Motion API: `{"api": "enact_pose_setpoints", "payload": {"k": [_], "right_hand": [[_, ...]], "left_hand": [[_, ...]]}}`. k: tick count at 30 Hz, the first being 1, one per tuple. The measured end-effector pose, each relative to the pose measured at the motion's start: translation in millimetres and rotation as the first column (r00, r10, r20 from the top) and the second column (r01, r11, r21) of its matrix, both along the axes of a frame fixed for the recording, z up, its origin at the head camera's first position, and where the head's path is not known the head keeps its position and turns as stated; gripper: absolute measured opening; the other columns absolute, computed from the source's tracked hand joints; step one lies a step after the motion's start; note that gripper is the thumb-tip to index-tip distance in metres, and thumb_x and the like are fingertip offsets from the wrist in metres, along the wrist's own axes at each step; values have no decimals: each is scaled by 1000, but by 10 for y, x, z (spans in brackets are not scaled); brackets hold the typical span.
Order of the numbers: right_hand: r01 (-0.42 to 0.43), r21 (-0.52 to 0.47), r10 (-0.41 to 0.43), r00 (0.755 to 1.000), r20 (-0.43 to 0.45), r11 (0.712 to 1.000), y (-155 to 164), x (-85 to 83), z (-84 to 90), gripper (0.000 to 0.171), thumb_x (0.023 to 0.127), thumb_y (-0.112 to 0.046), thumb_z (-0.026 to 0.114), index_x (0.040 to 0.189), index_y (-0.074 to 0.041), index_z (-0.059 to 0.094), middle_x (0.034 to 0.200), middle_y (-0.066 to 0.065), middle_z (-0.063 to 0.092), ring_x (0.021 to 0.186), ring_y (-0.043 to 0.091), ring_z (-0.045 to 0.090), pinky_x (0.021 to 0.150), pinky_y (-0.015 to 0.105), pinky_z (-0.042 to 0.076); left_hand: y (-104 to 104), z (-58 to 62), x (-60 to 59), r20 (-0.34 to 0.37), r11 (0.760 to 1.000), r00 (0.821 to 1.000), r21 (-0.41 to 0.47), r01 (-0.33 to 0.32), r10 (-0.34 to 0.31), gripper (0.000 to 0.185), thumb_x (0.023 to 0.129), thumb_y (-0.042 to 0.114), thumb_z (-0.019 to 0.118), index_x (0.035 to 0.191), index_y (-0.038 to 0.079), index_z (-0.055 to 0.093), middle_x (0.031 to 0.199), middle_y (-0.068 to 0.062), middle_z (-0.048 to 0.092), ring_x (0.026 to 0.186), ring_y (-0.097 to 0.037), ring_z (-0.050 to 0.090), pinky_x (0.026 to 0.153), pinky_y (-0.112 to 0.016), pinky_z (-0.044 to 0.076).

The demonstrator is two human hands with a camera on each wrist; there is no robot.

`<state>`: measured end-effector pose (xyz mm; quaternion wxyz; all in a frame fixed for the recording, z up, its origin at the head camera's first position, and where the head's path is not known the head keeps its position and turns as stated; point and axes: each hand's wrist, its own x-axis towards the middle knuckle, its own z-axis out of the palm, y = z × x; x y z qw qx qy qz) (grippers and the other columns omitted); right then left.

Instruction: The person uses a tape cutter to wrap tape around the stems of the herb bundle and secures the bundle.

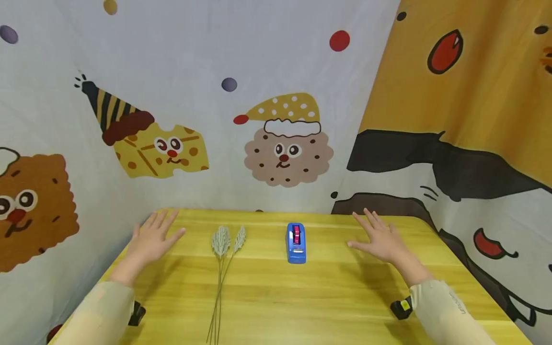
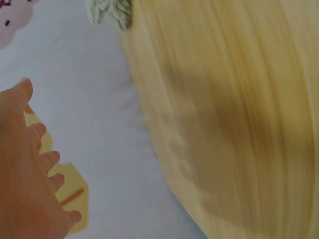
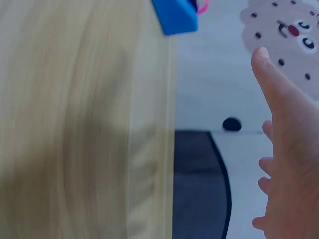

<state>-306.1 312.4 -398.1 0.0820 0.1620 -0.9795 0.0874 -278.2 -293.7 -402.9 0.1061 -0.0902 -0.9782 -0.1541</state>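
With fingers spread, my left hand (image 1: 151,240) hovers over the left part of the table and holds nothing. Nearest to it lie several dried stems with pale green seed heads (image 1: 221,242), their stalks crossing toward the near edge. My right hand (image 1: 381,239), also spread and holding nothing, is raised over the right side. A blue tape dispenser (image 1: 296,256) with a pink roll stands between the hands, closer to the far edge. One corner of the dispenser (image 3: 177,17) shows in the right wrist view, and part of a seed head (image 2: 112,11) in the left wrist view.
The yellow wood-grain table (image 1: 258,297) has rounded far corners. A cloth with cartoon prints (image 1: 189,57) hangs right behind its far edge and along both sides. Black devices (image 1: 402,308) sit at both wrists.
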Motion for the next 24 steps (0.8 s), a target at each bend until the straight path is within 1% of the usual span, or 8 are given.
{"api": "enact_pose_setpoints", "payload": {"k": [5, 7, 9, 11, 13, 16, 20, 24], "right_hand": [[-84, -146, 81, 996, -22, 986, -138, 82, -85, 85, 89, -57, 59, 156, -22, 20, 158, 21, 14, 139, 48, 18, 99, 74, 18], [-135, -267, 136, 991, -12, 954, -207, 106, -116, 79, 93, -48, 59, 156, -18, 21, 157, 22, 16, 139, 49, 20, 100, 73, 21], [-168, -405, 191, 982, 16, 899, -285, 124, -151, 73, 97, -38, 58, 155, -11, 22, 156, 23, 20, 136, 49, 24, 99, 71, 26], [-176, -551, 244, 968, 52, 816, -379, 131, -189, 67, 100, -30, 55, 153, -4, 24, 154, 25, 24, 136, 48, 26, 101, 68, 27], [-147, -676, 275, 957, 86, 722, -484, 123, -228, 61, 101, -26, 53, 150, 1, 28, 151, 25, 29, 134, 47, 32, 102, 62, 32], [-18, -831, 282, 945, 168, 556, -686, 98, -272, 55, 101, -28, 52, 144, 3, 38, 145, 23, 41, 128, 42, 42, 99, 52, 42], [186, -934, 247, 932, 266, 304, -989, 53, -367, 48, 101, -30, 53, 135, 4, 50, 126, 16, 57, 110, 32, 55, 89, 39, 49], [302, -951, 214, 926, 310, 71, -1255, -3, -510, 42, 100, -23, 54, 125, 10, 54, 106, 14, 62, 84, 20, 57, 75, 30, 50]], "left_hand": [[245, 24, 47, -76, 995, 994, 57, 80, -76, 69, 100, 50, 44, 153, 7, 27, 155, -27, 18, 141, -48, 10, 102, -74, 9], [382, 45, 62, -94, 987, 989, 100, 124, -114, 65, 101, 45, 46, 150, 5, 32, 155, -26, 19, 141, -48, 11, 103, -72, 11], [527, 45, 79, -125, 971, 980, 162, 176, -157, 61, 101, 39, 50, 147, 3, 38, 155, -25, 21, 140, -48, 12, 103, -72, 13], [679, 28, 100, -147, 940, 968, 248, 235, -204, 56, 100, 35, 53, 145, 2, 42, 155, -24, 22, 140, -48, 13, 102, -72, 15], [844, 0, 113, -156, 892, 956, 347, 290, -250, 53, 100, 31, 55, 143, 4, 45, 155, -23, 22, 140, -48, 13, 102, -72, 17], [1112, -63, 115, -143, 810, 942, 482, 335, -305, 49, 99, 27, 57, 142, 5, 47, 155, -21, 24, 140, -47, 15, 101, -72, 21], [1475, -170, 95, -67, 718, 931, 618, 320, -358, 47, 100, 27, 56, 142, 9, 48, 155, -16, 27, 141, -42, 18, 105, -67, 19], [1786, -247, 68, 10, 620, 923, 743, 250, -384, 46, 100, 25, 55, 143, 11, 47, 154, -12, 31, 142, -37, 21, 108, -62, 20]]}}
